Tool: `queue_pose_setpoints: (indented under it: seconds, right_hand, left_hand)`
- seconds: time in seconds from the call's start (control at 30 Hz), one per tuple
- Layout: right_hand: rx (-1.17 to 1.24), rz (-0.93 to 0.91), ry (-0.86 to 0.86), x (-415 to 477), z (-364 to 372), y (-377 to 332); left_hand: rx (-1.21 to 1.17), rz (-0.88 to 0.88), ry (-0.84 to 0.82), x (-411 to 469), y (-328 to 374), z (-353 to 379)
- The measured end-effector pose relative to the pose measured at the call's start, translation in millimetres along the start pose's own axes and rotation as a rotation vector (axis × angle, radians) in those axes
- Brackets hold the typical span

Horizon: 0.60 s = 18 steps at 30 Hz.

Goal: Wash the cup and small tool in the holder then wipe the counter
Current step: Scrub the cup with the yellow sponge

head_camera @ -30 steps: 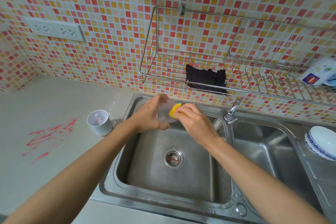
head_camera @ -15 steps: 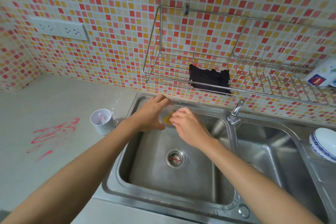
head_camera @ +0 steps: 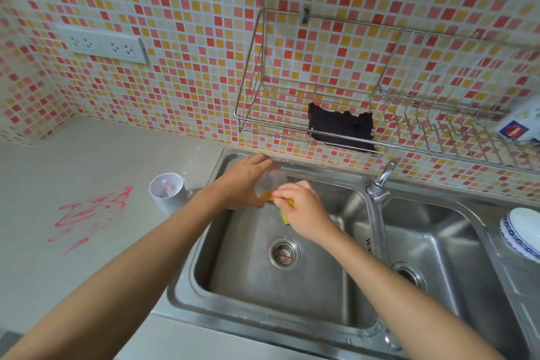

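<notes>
Over the left sink basin (head_camera: 292, 295), my left hand (head_camera: 244, 181) grips a clear cup (head_camera: 267, 183), mostly hidden behind the fingers. My right hand (head_camera: 304, 210) pinches a yellow sponge (head_camera: 280, 203) against the cup's rim. A white cylindrical holder (head_camera: 169, 196) stands on the counter (head_camera: 73, 161) left of the sink, with a small tool (head_camera: 167, 187) inside it. Red smears (head_camera: 90, 215) mark the counter further left.
A tap (head_camera: 381, 181) stands between the two basins. A wire rack (head_camera: 336, 114) on the tiled wall holds a dark cloth (head_camera: 340, 127) and a bottle (head_camera: 520, 120) at far right. A blue-and-white bowl (head_camera: 523, 232) leans at the right basin's edge. Sockets (head_camera: 102, 45) sit upper left.
My right hand has shifted the sponge from inside the cup down to its lower rim. The left hand keeps its hold on the cup in about the same place.
</notes>
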State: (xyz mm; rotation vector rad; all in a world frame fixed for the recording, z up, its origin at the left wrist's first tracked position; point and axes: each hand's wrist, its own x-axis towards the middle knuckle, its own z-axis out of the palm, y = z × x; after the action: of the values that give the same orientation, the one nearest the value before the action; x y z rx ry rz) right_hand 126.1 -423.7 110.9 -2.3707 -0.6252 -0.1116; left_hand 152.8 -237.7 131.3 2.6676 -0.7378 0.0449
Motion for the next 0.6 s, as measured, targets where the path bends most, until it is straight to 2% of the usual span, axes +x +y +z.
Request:
queue_pose_setpoints:
  seconds: [0.1,0.17,0.23,0.37,0.43,0.5,0.6]
  right_hand:
    - [-0.380,-0.242,0.111,2.9,-8.6,10.5]
    - [-0.441,-0.284,0.167,1.8,-8.1,12.5]
    - [-0.343,-0.214,0.155,-2.3,-2.3,9.1]
    - [0.194,0.115,-0.097,-8.6,-1.9,-2.6]
    - [0.354,0.164,-0.161,-9.9,-8.9,-2.4]
    - [0.205,0.071,-0.142,-10.4,-16.5,1.5]
    - [-0.109,-0.155,0.015,-6.7,-21.5,17.7]
  left_hand:
    - [-0.031,-0.005,0.003,2.1,2.7,0.8]
    - [-0.048,-0.001,0.007,3.3,5.1,0.5]
    - [-0.022,-0.002,-0.021,2.6,6.2,0.1]
    - [0.016,-0.016,-0.064,-0.8,0.8,1.6]
    - [0.005,-0.025,-0.062,-3.4,-0.8,1.7]
    - [-0.018,-0.039,-0.052,-5.0,-2.2,2.2]
    - [-0.057,-0.056,-0.031,-5.8,-0.6,1.7]
